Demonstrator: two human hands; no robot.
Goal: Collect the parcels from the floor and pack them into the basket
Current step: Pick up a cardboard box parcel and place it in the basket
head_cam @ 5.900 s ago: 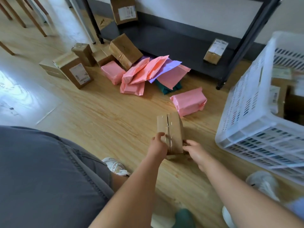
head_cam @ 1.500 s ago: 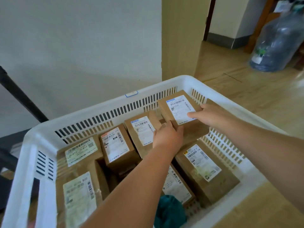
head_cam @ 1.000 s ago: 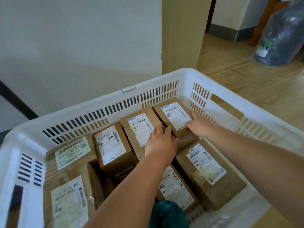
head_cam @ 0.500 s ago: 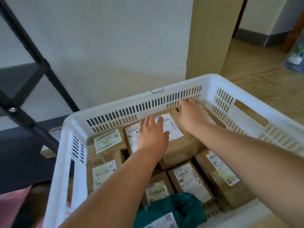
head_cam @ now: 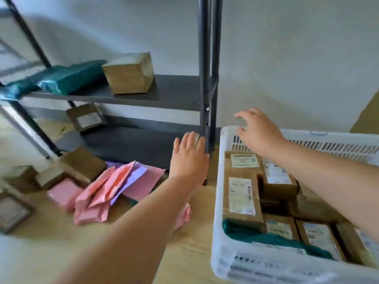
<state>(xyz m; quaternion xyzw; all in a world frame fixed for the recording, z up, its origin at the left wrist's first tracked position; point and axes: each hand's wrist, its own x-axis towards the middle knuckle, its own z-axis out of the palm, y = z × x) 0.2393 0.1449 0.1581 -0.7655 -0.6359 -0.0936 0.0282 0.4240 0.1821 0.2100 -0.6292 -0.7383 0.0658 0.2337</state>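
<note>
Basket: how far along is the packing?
Done: several brown boxes and a teal bag lie in the white basket. In hand: nothing; left hand and right hand are both open and empty. Left: pink mailers, a purple mailer and cardboard boxes on the floor.

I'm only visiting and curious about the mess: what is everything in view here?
basket: one, white, on the floor, right
packed boxes: about seven, brown, white labels, inside the basket
teal bag: one, teal, basket's near corner
pink mailers: several, pink, heaped on the floor
purple mailer: one, purple, in that heap
floor boxes: several, brown, blurred, left of the heap
rack: one, dark grey, behind the heap
shelf box: one, brown, upper shelf
shelf bags: count unclear, teal, upper shelf, left
leaning box: one, brown, lower shelf
left hand: one, empty, by the rack's post
right hand: one, empty, above the basket's far rim
</note>
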